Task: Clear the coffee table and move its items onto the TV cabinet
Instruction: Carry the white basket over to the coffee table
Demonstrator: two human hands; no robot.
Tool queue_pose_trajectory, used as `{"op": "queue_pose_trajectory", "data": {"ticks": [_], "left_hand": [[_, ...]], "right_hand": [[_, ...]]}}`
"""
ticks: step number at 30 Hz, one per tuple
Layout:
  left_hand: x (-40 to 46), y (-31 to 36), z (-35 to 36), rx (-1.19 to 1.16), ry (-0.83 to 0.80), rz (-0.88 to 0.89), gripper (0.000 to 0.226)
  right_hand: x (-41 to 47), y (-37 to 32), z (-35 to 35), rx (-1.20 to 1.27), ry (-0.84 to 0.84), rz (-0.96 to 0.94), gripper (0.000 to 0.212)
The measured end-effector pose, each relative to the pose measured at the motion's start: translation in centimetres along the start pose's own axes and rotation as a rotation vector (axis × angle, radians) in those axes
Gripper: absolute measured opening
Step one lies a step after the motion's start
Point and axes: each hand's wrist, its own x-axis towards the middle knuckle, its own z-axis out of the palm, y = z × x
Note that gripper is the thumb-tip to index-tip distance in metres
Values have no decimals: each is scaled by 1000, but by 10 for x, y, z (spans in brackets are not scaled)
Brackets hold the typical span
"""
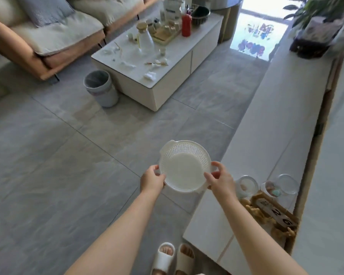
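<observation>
Item: round white perforated plastic colander, my left grip and right grip clasping opposite rims, seemingly beside the long white TV cabinet.

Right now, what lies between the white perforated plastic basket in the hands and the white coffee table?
Only bare grey tiled floor, in the head view. The grey waste bin stands off to the left, beside the table's near corner.

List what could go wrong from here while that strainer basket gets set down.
The white strainer basket is held only at its rim by the left hand and right hand, above the floor, so it could slip. Setting it on the TV cabinet nearby might knock the glass jars.
</observation>
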Motion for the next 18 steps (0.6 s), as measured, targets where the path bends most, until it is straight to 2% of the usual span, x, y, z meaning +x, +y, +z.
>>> {"op": "queue_pose_trajectory", "data": {"ticks": [9, 18], "left_hand": [[-37, 36, -115, -267, 192, 39, 43], [-55, 29, -211, -489, 272, 61, 46]], "right_hand": [[-30, -104, 38, 126, -145, -159, 41], [-76, -181, 95, 194, -315, -178, 48]]}}
